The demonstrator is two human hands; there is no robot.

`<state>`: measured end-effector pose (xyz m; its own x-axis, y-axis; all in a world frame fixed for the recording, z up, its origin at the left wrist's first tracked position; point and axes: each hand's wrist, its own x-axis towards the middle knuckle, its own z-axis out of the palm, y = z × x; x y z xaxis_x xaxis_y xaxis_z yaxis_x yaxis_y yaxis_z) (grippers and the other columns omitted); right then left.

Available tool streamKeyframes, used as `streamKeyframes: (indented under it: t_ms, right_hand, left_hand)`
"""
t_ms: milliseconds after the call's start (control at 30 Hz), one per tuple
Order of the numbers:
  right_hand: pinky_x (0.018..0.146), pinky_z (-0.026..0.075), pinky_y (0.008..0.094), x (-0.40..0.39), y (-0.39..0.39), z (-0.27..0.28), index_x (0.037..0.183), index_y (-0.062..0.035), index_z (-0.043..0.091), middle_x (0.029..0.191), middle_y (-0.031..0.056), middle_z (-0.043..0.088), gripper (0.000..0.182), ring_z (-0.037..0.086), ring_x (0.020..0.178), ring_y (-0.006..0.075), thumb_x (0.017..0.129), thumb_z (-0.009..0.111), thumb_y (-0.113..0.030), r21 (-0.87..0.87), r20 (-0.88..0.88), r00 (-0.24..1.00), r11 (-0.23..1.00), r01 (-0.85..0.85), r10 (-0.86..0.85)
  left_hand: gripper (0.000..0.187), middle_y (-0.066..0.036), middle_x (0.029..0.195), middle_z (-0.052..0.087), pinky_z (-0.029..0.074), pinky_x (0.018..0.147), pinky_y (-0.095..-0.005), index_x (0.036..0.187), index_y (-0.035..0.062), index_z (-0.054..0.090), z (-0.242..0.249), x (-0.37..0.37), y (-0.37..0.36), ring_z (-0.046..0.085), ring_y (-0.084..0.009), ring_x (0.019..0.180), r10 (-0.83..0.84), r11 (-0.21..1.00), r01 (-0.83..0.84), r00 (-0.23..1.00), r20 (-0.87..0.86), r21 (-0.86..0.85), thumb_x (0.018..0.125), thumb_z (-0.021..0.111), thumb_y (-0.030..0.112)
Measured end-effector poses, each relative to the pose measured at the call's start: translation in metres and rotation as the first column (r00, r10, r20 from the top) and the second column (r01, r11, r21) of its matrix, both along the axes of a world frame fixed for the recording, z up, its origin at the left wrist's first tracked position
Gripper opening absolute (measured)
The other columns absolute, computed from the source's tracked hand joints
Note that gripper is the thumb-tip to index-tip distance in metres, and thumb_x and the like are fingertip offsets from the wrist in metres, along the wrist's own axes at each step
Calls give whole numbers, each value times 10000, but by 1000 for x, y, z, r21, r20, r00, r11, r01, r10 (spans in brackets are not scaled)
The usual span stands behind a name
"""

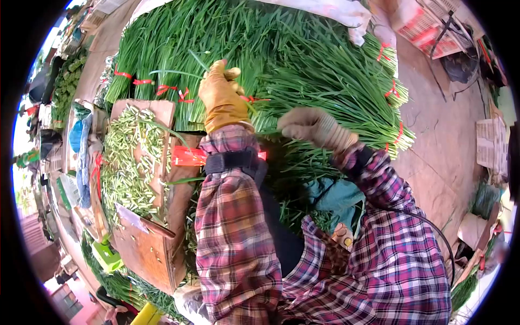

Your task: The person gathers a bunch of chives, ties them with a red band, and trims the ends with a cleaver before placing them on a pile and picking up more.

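My left hand, in a yellow-orange glove, has its fingers curled around a few loose green leaves over the pile of long green stalks. Lower and to the right, my right hand, in a beige glove, is closed with its fingertips pointing left; what it holds, if anything, is too small to tell. Bundles tied with red bands lie left of my left hand, and more tied bundles lie along the right edge. A red strip shows beside my left wrist.
Cut stalk pieces cover a wooden board at the left, with a knife on it. Blue-green cloth lies below my right hand. Crates stand at the right. A dark cable runs beside my right sleeve.
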<state>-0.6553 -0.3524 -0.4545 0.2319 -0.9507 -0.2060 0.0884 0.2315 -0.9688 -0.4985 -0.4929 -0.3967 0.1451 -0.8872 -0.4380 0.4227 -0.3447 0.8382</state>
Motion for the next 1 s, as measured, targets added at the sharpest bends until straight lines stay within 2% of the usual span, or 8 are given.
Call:
streamKeyframes:
  t_ms: [67, 200, 267, 300, 333, 600, 833, 1000]
  right_hand:
    - [789, 489, 367, -5, -18, 14, 1018, -111, 630, 1032, 89, 621, 334, 601, 899, 269, 779, 666, -342, -595, -553, 813, 769, -234, -180]
    - [826, 464, 342, -13, -50, 15, 1049, -93, 603, 1060, 88, 589, 326, 568, 978, 236, 775, 677, -254, -342, -656, 728, 938, -52, -199]
    - [844, 448, 388, -11, -64, 15, 1042, -112, 599, 1077, 76, 568, 329, 544, 1014, 260, 774, 644, -297, -125, -972, 209, 988, -95, -103]
    - [708, 485, 390, -13, -63, -16, 881, -141, 649, 883, 71, 595, 178, 582, 883, 281, 789, 594, -282, -373, -926, 155, 901, -221, -345]
    - [700, 482, 380, -7, -66, -23, 801, -157, 653, 856, 53, 602, 104, 583, 874, 266, 758, 589, -227, -257, -959, -51, 932, -254, -279]
    - [562, 487, 366, -24, -22, 13, 839, -136, 606, 840, 54, 631, 96, 608, 707, 267, 745, 621, -139, -713, -674, 261, 701, 12, -691]
    - [700, 490, 353, -42, 5, 40, 996, -129, 607, 986, 107, 615, 251, 593, 888, 285, 805, 617, -291, -771, -565, 298, 621, 142, -769]
    - [724, 488, 318, -123, 45, -16, 932, -124, 652, 861, 110, 640, 184, 616, 762, 237, 832, 587, -263, -342, -608, 386, 667, 661, -694]
  left_hand:
    - [156, -74, 639, 609, 327, 324, -302, 843, 63, 562, 2, 1, 2, 366, -131, 336, -4, 1000, 4, 1000, 23, 5, 808, 593, 211]
    - [158, -80, 627, 596, 333, 326, -304, 861, 63, 545, -11, 2, -1, 379, -134, 343, -18, 1000, 18, 1000, -19, 24, 810, 586, 207]
    - [161, -79, 621, 587, 336, 332, -299, 865, 60, 544, -13, -5, 2, 365, -135, 340, -26, 999, 25, 999, 40, 30, 817, 583, 210]
    - [170, -78, 621, 585, 334, 334, -296, 866, 58, 544, -14, -10, 7, 368, -137, 347, -39, 999, 38, 998, 42, 30, 825, 581, 218]
    - [170, -78, 621, 585, 334, 334, -296, 866, 58, 544, -17, -14, 11, 368, -137, 347, -55, 998, 54, 998, 33, 30, 825, 581, 218]
    - [417, -6, 568, 514, 342, 367, -253, 887, 37, 598, -10, -50, 45, 381, -81, 398, -667, 738, 625, 731, 142, 253, 799, 636, 443]
    - [245, -96, 657, 624, 396, 378, -243, 912, 4, 577, -21, -64, 53, 442, -91, 408, -449, 892, 451, 891, 66, -28, 869, 579, 246]
    - [252, -145, 697, 637, 439, 394, -271, 909, -11, 523, -40, -52, 38, 503, -138, 432, -330, 944, 330, 944, 0, -2, 877, 575, 234]
